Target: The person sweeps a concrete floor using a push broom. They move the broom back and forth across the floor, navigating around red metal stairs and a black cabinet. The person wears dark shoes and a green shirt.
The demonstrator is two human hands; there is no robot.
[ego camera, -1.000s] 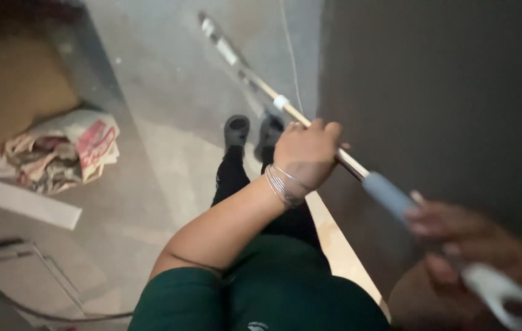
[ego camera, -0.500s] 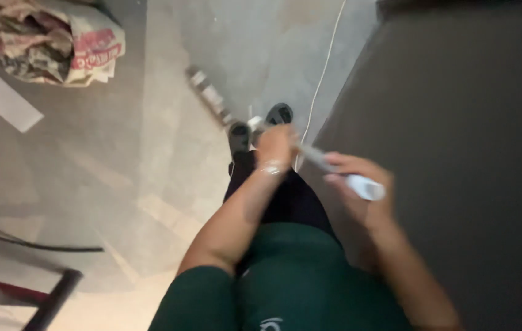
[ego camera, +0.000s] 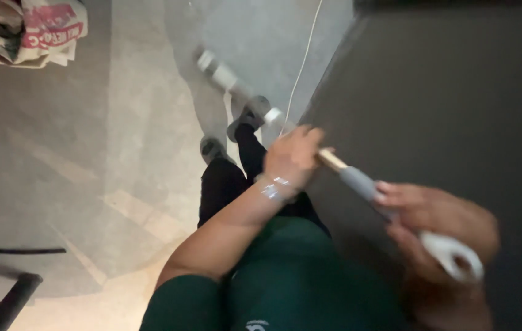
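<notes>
I hold a long-handled tool (ego camera: 334,162) slanting from my lower right down toward the floor. My left hand (ego camera: 294,156) grips the wooden part of the shaft. At the upper end my right hand (ego camera: 441,230) is closed around the grey and white grip. The tool's lower end (ego camera: 215,67) is pale and blurred, near the concrete floor (ego camera: 89,159) beyond my dark shoes (ego camera: 236,132). A bracelet shines on my left wrist.
A dark grey wall (ego camera: 457,92) fills the right side. A crumpled printed sack (ego camera: 28,27) lies at the top left. A thin white cord (ego camera: 304,58) runs along the floor by the wall. Dark bars (ego camera: 9,300) show at the bottom left.
The view has swung. My right hand has moved down and right along the handle, away from my left hand, and the tool's lower end has shifted.
</notes>
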